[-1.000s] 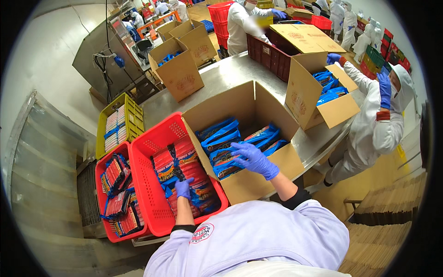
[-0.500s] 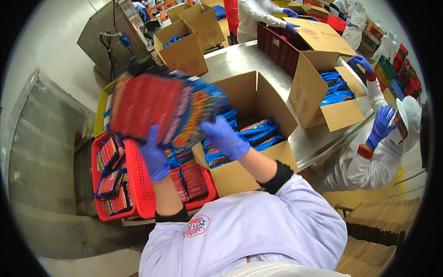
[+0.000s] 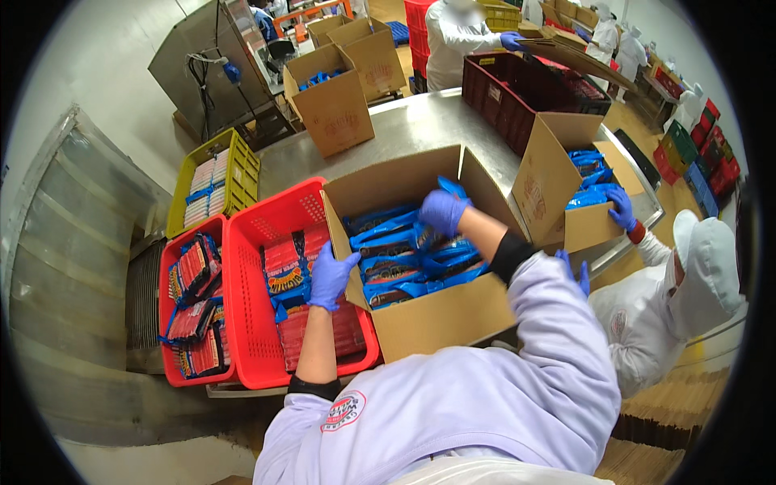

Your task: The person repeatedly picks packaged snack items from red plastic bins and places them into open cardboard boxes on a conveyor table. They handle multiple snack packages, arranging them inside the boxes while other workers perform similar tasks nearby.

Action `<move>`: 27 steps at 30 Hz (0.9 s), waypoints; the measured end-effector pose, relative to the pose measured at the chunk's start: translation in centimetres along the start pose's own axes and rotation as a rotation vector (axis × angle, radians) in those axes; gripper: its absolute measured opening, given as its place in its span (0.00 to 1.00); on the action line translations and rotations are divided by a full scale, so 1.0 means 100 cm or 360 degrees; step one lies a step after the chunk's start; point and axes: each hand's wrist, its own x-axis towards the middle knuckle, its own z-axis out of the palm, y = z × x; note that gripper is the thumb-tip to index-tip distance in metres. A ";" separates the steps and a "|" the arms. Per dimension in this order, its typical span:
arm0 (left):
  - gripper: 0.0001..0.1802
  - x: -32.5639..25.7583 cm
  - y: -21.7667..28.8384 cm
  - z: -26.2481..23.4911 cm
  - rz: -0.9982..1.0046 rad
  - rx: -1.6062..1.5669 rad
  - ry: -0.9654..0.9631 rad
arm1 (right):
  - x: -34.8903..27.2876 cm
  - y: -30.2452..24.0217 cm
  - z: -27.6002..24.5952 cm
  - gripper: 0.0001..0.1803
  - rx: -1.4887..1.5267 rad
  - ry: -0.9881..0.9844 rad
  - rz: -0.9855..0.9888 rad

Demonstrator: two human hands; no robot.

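An open cardboard box (image 3: 436, 322) stands in front of me, filled with several blue-edged sausage packs (image 3: 386, 268). My right hand (image 3: 443, 214) is inside its opening, closed on the blue end of a sausage pack (image 3: 451, 187); most of that pack is hidden by the hand. My left hand (image 3: 330, 277) grips the box's left wall, thumb over the edge and fingers outside. Beside it, a red perforated crate (image 3: 250, 323) holds more packs of red sausages (image 3: 323, 335) with blue labels.
Another red crate (image 3: 170, 356) with packs and a yellow crate (image 3: 246, 166) stand left. On the steel table (image 3: 404, 133) are a maroon crate (image 3: 493, 101) and further cardboard boxes (image 3: 331, 113). A co-worker (image 3: 655, 323) at right reaches to a filled box (image 3: 537, 178).
The sausage packs held up in both hands have left the air above the red crate. My right hand moved into the box; my left came down to its wall. The co-worker's hands lowered.
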 end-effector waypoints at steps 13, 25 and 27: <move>0.28 -0.001 0.009 -0.002 -0.0040 0.0099 -0.0048 | -0.025 -0.015 0.096 0.37 0.1288 0.0146 0.0572; 0.28 0.033 -0.056 -0.037 -0.0544 -0.1187 -0.0605 | -0.122 -0.152 0.050 0.45 0.1143 0.0708 0.1016; 0.29 0.043 -0.114 -0.052 -0.0681 -0.1440 -0.0277 | -0.126 -0.169 0.050 0.48 0.1074 0.0593 0.1105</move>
